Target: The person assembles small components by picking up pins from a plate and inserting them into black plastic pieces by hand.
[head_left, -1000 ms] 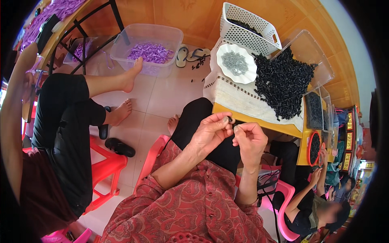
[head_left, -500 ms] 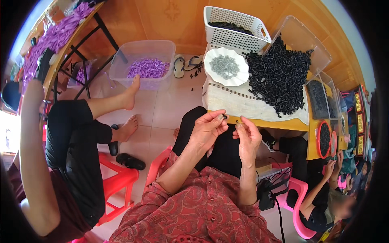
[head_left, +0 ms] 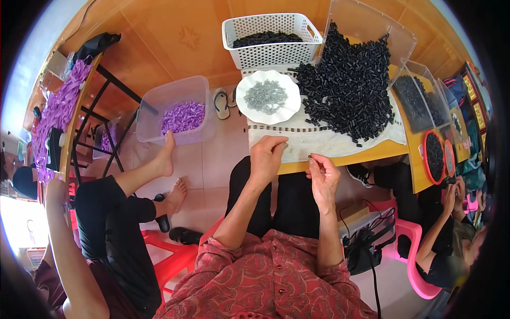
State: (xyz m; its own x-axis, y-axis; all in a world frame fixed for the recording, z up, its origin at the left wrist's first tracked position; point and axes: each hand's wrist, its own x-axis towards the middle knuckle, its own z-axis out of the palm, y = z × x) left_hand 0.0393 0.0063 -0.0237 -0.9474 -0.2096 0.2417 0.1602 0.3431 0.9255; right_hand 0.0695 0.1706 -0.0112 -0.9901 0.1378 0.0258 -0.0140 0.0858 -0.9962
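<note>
My left hand (head_left: pixel 267 159) hovers just before the table's front edge, thumb and fingers pinched together; anything between them is hidden. Beside it, my right hand (head_left: pixel 324 178) pinches a small dark piece (head_left: pixel 309 157) between thumb and forefinger. Beyond my left hand, a white scalloped plate (head_left: pixel 245 112) holds many small clear pieces (head_left: pixel 265 97). A large heap of short black tubes (head_left: pixel 348 87) spills from a tipped clear bin (head_left: pixel 401 42) onto a white cloth (head_left: pixel 289 151).
A white perforated basket (head_left: pixel 271 56) of black pieces stands behind the plate. Right are a clear box (head_left: pixel 417 106) and a red-rimmed tray (head_left: pixel 434 157). A co-worker's bare foot (head_left: pixel 169 154) is near a clear tub (head_left: pixel 146 119) of purple pieces. Another person sits at right.
My left hand has moved forward toward the plate; the dark piece seen at its fingertips no longer shows. My right hand keeps its pinch. The whole view has shifted.
</note>
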